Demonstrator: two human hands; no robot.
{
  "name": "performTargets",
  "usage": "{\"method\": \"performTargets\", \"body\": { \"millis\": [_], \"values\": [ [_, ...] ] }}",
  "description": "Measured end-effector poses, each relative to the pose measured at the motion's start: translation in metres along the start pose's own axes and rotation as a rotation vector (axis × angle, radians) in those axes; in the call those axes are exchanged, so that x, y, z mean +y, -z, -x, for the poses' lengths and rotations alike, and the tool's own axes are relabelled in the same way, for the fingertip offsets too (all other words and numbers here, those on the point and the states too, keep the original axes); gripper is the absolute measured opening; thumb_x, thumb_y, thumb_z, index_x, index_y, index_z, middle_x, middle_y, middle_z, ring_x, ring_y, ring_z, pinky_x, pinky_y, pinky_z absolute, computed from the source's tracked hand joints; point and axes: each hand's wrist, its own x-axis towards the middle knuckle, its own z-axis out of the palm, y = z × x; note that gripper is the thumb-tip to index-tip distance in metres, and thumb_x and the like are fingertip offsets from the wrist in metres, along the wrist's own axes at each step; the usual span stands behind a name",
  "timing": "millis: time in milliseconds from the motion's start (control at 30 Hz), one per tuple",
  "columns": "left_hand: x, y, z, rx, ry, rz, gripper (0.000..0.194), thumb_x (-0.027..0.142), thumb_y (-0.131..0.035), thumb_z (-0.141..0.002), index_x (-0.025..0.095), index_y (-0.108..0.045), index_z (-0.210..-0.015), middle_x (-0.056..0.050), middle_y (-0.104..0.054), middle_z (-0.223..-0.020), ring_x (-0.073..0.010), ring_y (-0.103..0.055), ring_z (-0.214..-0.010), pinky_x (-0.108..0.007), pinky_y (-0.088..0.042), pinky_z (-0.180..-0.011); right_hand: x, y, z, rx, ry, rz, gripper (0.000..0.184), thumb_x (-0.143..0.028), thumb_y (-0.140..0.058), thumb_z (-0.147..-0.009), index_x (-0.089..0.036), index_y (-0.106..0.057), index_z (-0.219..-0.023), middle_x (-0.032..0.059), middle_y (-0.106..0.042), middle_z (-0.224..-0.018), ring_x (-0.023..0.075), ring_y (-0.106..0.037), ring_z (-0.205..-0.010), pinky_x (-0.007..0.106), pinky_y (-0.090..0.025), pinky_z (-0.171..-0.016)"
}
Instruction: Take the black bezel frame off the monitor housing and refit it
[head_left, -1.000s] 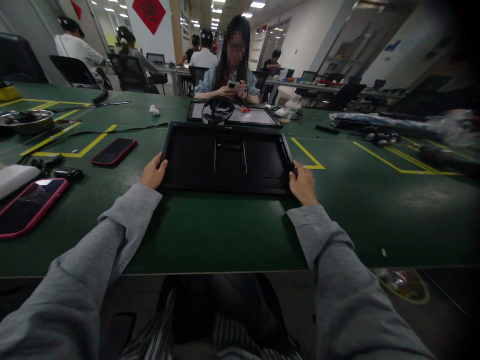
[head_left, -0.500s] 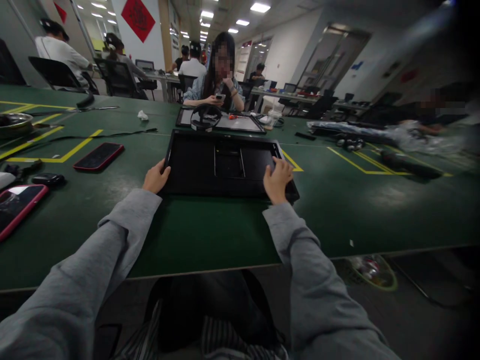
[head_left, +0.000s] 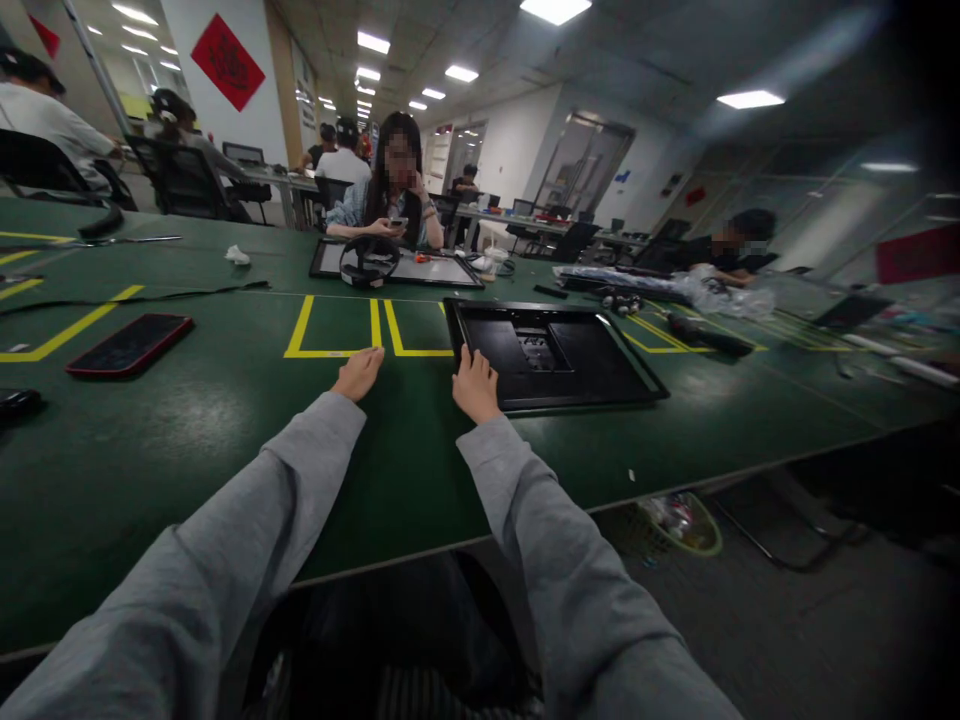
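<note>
Okay so the black frame [head_left: 577, 385] is lying flat on the green counter [head_left: 247, 470], right of my middle, kinda between the front edge and the stuff further back. Behind it there's a flat panel [head_left: 442, 270] with a round black ring thing [head_left: 369, 262] on its left part, plus a little orange item [head_left: 422, 258]. A person [head_left: 386, 195] sits past that at the far edge, phone in hand. Off the frame's far right corner I've got a clear plastic-wrapped bundle [head_left: 622, 280], some small dark round parts [head_left: 620, 300] and a long dark item [head_left: 709, 335], so that side's pretty crowded. Over left: a phone in a red case [head_left: 131, 345], a thin black strap [head_left: 172, 296] and a crumpled white tissue [head_left: 238, 256]. Yellow tape [head_left: 385, 325] marks out boxes left of the frame.

My right hand [head_left: 476, 385] is open, fingers a bit spread, touching the frame's left edge near the front. My left hand [head_left: 358, 373] is just beside the tape, apart from the frame, fingers bent; can't tell how far it's closed.

Writing-wise, the red diamond sign [head_left: 227, 62] on the wall has a dark character, too blurry to read.
</note>
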Motion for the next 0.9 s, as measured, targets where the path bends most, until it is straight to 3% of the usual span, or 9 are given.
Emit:
{"method": "performTargets", "body": {
  "millis": [200, 300, 367, 467, 567, 633, 733, 833, 900],
  "values": [
    [-0.111, 0.102, 0.037, 0.156, 0.025, -0.185, 0.072, 0.063, -0.027, -0.101, 0.015, -0.074, -0.125, -0.016, -0.070, -0.135, -0.0300, -0.061, -0.130, -0.042, -0.044, -0.116, 0.090, -0.011, -0.020, 0.061, -0.100, 0.117, 0.065, -0.022, -0.040, -0.100, -0.008, -0.028, -0.162, 0.0270, -0.044, -0.157, 0.0355, -0.044, -0.140, 0.054, -0.036, -0.113],
    [-0.148, 0.144, 0.055, 0.179, 0.090, -0.263, 0.073, 0.066, -0.027, -0.099, 0.018, -0.075, -0.127, -0.014, -0.070, -0.134, -0.0303, -0.063, -0.127, -0.042, -0.047, -0.112, 0.146, -0.012, -0.030, 0.074, -0.151, 0.097, 0.071, -0.037, -0.046, -0.101, -0.003, -0.028, -0.161, 0.0281, -0.046, -0.154, 0.0382, -0.040, -0.142, 0.052, -0.038, -0.112],
    [-0.163, 0.162, 0.062, 0.200, 0.113, -0.307, 0.071, 0.064, -0.027, -0.100, 0.019, -0.075, -0.127, -0.014, -0.071, -0.133, -0.0306, -0.064, -0.125, -0.043, -0.049, -0.110, 0.179, -0.013, -0.035, 0.061, -0.231, 0.068, 0.065, -0.044, -0.043, -0.103, -0.003, -0.041, -0.153, 0.0286, -0.051, -0.146, 0.0384, -0.045, -0.136, 0.050, -0.041, -0.107],
    [-0.171, 0.174, 0.067, 0.201, 0.126, -0.367, 0.067, 0.058, -0.027, -0.101, 0.019, -0.074, -0.129, -0.014, -0.072, -0.130, -0.0302, -0.065, -0.122, -0.044, -0.049, -0.108, 0.211, -0.016, -0.037, 0.118, -0.418, 0.020, 0.054, -0.049, -0.042, -0.103, -0.009, -0.060, -0.134, 0.0275, -0.054, -0.138, 0.0372, -0.049, -0.128, 0.048, -0.044, -0.100],
    [-0.164, 0.174, 0.069, 0.151, 0.110, -0.417, 0.064, 0.053, -0.029, -0.101, 0.018, -0.074, -0.129, -0.014, -0.073, -0.129, -0.0291, -0.064, -0.122, -0.043, -0.048, -0.108, 0.224, -0.021, -0.037, 0.214, -0.534, -0.013, 0.051, -0.052, -0.053, -0.097, -0.010, -0.066, -0.123, 0.0299, -0.054, -0.137, 0.0373, -0.049, -0.125, 0.046, -0.043, -0.096],
    [-0.159, 0.172, 0.069, 0.127, 0.091, -0.438, 0.061, 0.050, -0.031, -0.101, 0.019, -0.075, -0.127, -0.013, -0.073, -0.129, -0.0288, -0.064, -0.122, -0.043, -0.047, -0.109, 0.227, -0.023, -0.038, 0.225, -0.566, -0.055, 0.047, -0.053, -0.058, -0.095, -0.013, -0.067, -0.118, 0.0292, -0.059, -0.127, 0.0349, -0.054, -0.114, 0.045, -0.042, -0.088],
    [-0.154, 0.170, 0.071, 0.123, 0.091, -0.443, 0.058, 0.049, -0.032, -0.100, 0.019, -0.076, -0.123, -0.013, -0.073, -0.129, -0.0291, -0.063, -0.122, -0.044, -0.046, -0.110, 0.231, -0.024, -0.041, 0.231, -0.624, -0.149, 0.032, -0.054, -0.070, -0.085, -0.023, -0.068, -0.094, 0.0144, -0.064, -0.087, 0.0282, -0.052, -0.078, 0.045, -0.037, -0.074],
    [-0.151, 0.169, 0.073, 0.133, 0.087, -0.428, 0.057, 0.048, -0.033, -0.100, 0.019, -0.077, -0.120, -0.014, -0.073, -0.127, -0.0297, -0.063, -0.121, -0.046, -0.044, -0.112, 0.234, -0.021, -0.045, 0.318, -0.639, -0.242, 0.034, -0.049, -0.084, -0.069, -0.031, -0.055, -0.065, -0.0050, -0.037, -0.058, 0.0204, -0.030, -0.060, 0.044, -0.031, -0.067],
    [-0.147, 0.169, 0.075, 0.149, 0.086, -0.409, 0.055, 0.050, -0.034, -0.100, 0.021, -0.079, -0.116, -0.013, -0.074, -0.126, -0.0295, -0.062, -0.122, -0.046, -0.043, -0.113, 0.232, -0.017, -0.044, 0.377, -0.605, -0.290, 0.041, -0.046, -0.085, -0.066, -0.034, -0.047, -0.057, -0.0096, -0.026, -0.055, 0.0183, -0.022, -0.059, 0.045, -0.028, -0.067]
  ]
}}
